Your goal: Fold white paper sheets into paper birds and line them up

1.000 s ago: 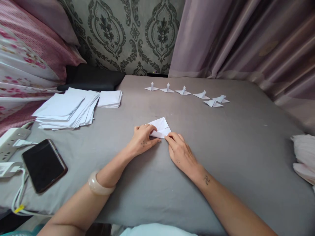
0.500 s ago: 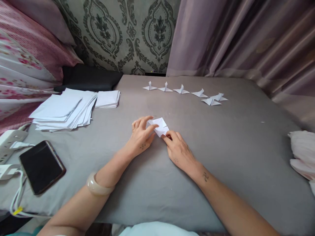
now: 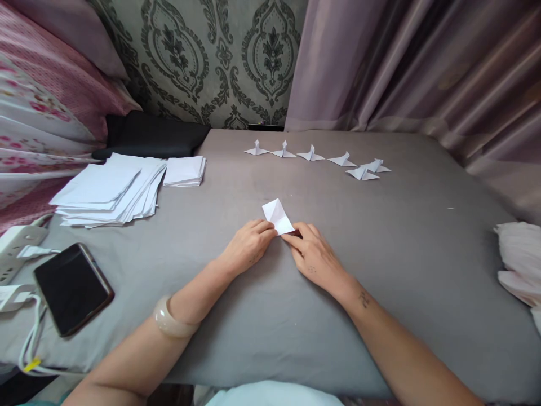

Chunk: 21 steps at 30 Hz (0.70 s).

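A small folded piece of white paper (image 3: 278, 215) lies in the middle of the grey cloth, creased, with one corner pointing away from me. My left hand (image 3: 253, 242) pinches its lower left edge, thumb and fingers pressed together. At the lower right corner, my right hand (image 3: 310, 251) grips the paper between thumb and index finger; the fingertips are partly hidden. Several folded paper cranes (image 3: 311, 154) stand in a row farther back, two of them close together at the right end.
A large stack of white paper (image 3: 105, 189) and a smaller stack of paper squares (image 3: 185, 171) lie at the left. Nearer me are a phone (image 3: 74, 288) and a white power strip (image 3: 17, 248) with cables. A pale crumpled cloth (image 3: 522, 265) sits at the right edge.
My left hand has moved from the paper's upper left side down to its lower edge and closed there. The paper has turned into a kite-like shape. My right hand shifted slightly right.
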Motion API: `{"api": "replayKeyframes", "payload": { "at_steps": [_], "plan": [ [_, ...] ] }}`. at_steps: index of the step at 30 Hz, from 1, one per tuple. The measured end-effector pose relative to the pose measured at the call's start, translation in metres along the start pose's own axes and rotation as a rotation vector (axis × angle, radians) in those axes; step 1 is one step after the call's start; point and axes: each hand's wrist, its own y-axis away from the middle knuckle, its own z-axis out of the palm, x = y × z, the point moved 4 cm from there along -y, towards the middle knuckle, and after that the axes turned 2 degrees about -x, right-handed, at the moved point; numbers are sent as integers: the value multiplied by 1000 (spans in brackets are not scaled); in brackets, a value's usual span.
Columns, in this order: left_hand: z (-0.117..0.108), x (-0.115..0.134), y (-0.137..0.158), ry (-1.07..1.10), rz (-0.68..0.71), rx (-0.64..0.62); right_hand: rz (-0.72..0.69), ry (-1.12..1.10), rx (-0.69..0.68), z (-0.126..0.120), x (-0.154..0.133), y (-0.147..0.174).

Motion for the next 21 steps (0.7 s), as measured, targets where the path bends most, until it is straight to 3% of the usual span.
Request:
{"api": "replayKeyframes", "payload": {
  "at_steps": [12, 21],
  "plan": [
    [-6, 11, 2, -99, 54, -89, 41, -90, -139, -27, 34, 5],
    [-4, 14, -3, -171, 8, -138, 114, -172, -111, -27, 39, 1]
  ]
}}
